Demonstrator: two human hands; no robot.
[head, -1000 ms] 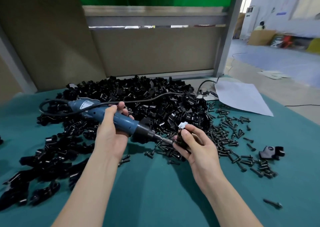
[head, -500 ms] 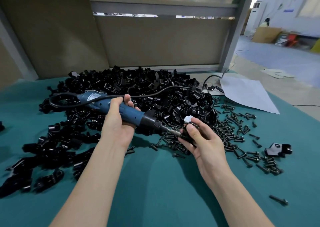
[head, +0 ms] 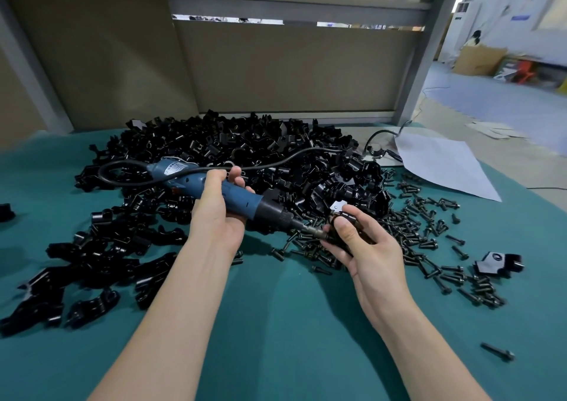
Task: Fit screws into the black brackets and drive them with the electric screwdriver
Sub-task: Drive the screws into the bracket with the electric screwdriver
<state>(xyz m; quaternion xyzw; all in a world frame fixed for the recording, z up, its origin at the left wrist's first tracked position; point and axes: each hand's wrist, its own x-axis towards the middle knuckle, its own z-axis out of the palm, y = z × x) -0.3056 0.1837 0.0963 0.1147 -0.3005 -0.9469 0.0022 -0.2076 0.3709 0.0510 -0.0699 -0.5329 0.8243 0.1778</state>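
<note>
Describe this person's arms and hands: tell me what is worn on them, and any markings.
Both forearms are bare up to the frame edge: no sleeves in view. The left hand and the right hand wear no gloves. No watch, bracelet or ring shows. The visible nails are short and unpainted.

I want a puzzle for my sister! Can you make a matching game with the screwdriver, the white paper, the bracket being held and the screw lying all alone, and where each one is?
Things:
1. electric screwdriver
2. white paper
3. held bracket
4. lone screw

Places:
A. pinched in the right hand
B. alone on the teal cloth, near right
C. gripped by the left hand
D. far right, beyond the loose screws

Pairs: 1-C, 2-D, 3-A, 4-B
</note>
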